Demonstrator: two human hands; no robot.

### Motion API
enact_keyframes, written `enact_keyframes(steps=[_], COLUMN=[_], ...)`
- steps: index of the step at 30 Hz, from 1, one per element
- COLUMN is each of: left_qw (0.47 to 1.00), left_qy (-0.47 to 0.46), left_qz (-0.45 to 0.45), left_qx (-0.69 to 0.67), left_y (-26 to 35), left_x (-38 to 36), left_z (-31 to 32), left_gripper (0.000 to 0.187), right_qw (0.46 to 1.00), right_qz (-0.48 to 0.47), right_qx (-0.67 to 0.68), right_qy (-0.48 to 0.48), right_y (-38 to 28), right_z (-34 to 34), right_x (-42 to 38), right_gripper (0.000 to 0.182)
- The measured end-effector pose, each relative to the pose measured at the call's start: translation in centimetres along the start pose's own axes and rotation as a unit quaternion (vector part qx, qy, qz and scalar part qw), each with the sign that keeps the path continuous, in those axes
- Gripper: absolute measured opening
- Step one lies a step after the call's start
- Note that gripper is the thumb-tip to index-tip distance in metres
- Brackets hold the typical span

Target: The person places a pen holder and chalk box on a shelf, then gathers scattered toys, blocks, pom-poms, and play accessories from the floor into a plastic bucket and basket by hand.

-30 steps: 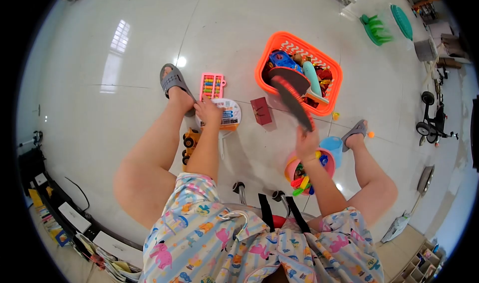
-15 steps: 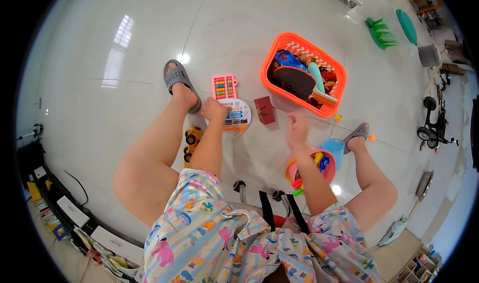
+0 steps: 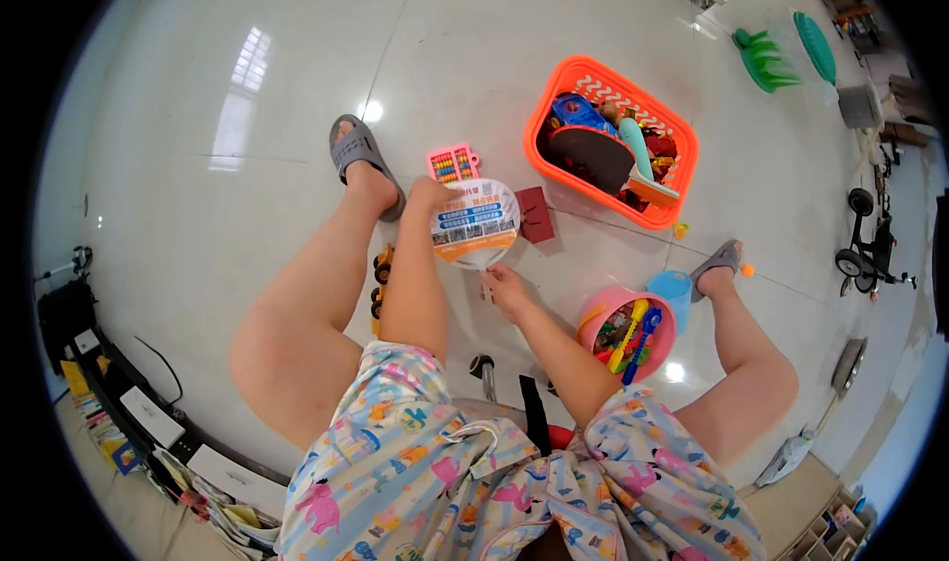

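A round printed hand fan [image 3: 476,220] is held up above the floor, its white handle pointing down toward me. My left hand [image 3: 432,195] grips the upper left edge of the fan. At the other end, my right hand [image 3: 507,290] is closed around the handle. Just beyond the fan lies a pink toy abacus [image 3: 455,164], its lower part covered by the fan. A dark red box [image 3: 535,215] is on the floor at the fan's right. Beside my left forearm is a yellow toy truck [image 3: 381,289], partly hidden by that arm.
An orange basket [image 3: 540,116] full of toys stands ahead to the right. Nearer are a pink bucket [image 3: 657,356] holding toys and a blue cup [image 3: 674,292]. My slippered feet are planted on either side. A small tricycle [image 3: 865,250] is at far right.
My right hand has moved left from above the pink bucket and taken the fan's handle. The fan has shifted slightly right and toward me, covering more of the abacus.
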State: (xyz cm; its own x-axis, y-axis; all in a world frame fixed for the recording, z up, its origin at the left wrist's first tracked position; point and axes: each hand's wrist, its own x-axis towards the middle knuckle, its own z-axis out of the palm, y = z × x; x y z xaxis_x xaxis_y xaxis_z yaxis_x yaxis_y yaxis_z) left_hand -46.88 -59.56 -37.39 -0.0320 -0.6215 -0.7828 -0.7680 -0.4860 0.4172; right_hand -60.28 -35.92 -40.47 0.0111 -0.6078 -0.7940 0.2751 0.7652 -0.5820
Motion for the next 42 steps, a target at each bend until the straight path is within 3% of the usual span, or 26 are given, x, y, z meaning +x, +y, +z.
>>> enact_keyframes(steps=[1,4,6,8,9,10,12,14,18,21,26,29,31,32,35,37,39,41,42], left_qw=[0.999,0.984,0.965,0.964,0.953,0.961,0.966,0.979,0.966,0.959,0.933,0.915,0.887,0.866,0.786,0.794,0.847,0.815,0.796], left_qy=[0.017,0.071,0.060,0.181,0.239,0.245,0.255,0.171,0.225,0.263,0.350,0.348,0.375,0.385,0.465,0.411,0.266,0.268,0.267], left_qz=[-0.008,0.004,0.018,0.103,0.145,0.088,-0.027,-0.111,-0.117,-0.093,-0.077,-0.092,0.016,0.070,0.299,0.367,0.382,0.471,0.513], left_qx=[-0.034,-0.163,-0.256,-0.166,-0.120,-0.088,-0.023,-0.022,0.043,0.057,-0.035,-0.180,-0.269,-0.312,-0.276,-0.259,-0.257,-0.204,-0.177], left_y=[0.9,1.3,2.5,1.1,0.6,1.1,2.4,2.4,2.9,1.9,1.9,4.5,6.2,7.1,11.2,13.8,15.8,16.1,16.0], left_x=[-0.6,1.0,0.3,2.0,2.5,1.5,-1.8,-2.5,-6.6,-6.2,-5.7,-6.6,-7.4,-8.0,-10.8,-14.5,-18.8,-19.8,-20.0], left_z=[-1.0,-1.8,-2.9,-1.1,-0.4,0.1,2.0,4.3,8.9,10.9,11.0,8.9,8.3,8.4,10.1,11.8,12.9,14.8,15.4], left_gripper=[0.069,0.075,0.069,0.069,0.070,0.073,0.082,0.099,0.112,0.113,0.099,0.094,0.090,0.088,0.086,0.089,0.097,0.098,0.098], right_qw=[1.000,0.972,0.889,0.827,0.732,0.619,0.670,0.648,0.613,0.564,0.659,0.766,0.826,0.824,0.803,0.767,0.792,0.827,0.792], right_qz=[-0.009,-0.183,-0.305,-0.378,-0.453,-0.518,-0.443,-0.381,-0.290,-0.392,-0.465,-0.455,-0.434,-0.446,-0.498,-0.550,-0.490,-0.398,-0.434], right_qx=[0.026,-0.122,-0.266,-0.307,-0.365,-0.415,-0.421,-0.516,-0.621,-0.524,-0.357,-0.295,-0.228,-0.221,-0.208,-0.206,-0.279,-0.324,-0.359], right_qy=[-0.011,0.078,0.216,0.280,0.354,0.421,0.422,0.411,0.392,0.504,0.471,0.347,0.280,0.270,0.252,0.259,0.236,0.230,0.237], right_y=[-0.8,-4.2,-9.1,-13.5,-14.9,-16.3,-20.5,-21.9,-21.3,-20.0,-14.3,-12.2,-12.7,-13.6,-19.0,-22.9,-25.3,-27.2,-27.5], right_z=[0.1,-1.6,-3.5,-7.1,-9.4,-11.6,-13.8,-15.6,-15.5,-13.5,-9.6,-7.7,-6.1,-5.4,-4.0,-3.8,-5.4,-7.1,-8.2], right_x=[-0.6,-2.7,-6.1,-7.8,-7.9,-8.0,-9.7,-9.3,-8.3,-8.0,-9.6,-9.6,-9.8,-10.1,-11.4,-12.5,-13.4,-14.3,-14.1], right_gripper=[0.023,0.018,0.016,0.013,0.012,0.012,0.013,0.012,0.017,0.031,0.030,0.026,0.027,0.028,0.031,0.033,0.034,0.031,0.031])
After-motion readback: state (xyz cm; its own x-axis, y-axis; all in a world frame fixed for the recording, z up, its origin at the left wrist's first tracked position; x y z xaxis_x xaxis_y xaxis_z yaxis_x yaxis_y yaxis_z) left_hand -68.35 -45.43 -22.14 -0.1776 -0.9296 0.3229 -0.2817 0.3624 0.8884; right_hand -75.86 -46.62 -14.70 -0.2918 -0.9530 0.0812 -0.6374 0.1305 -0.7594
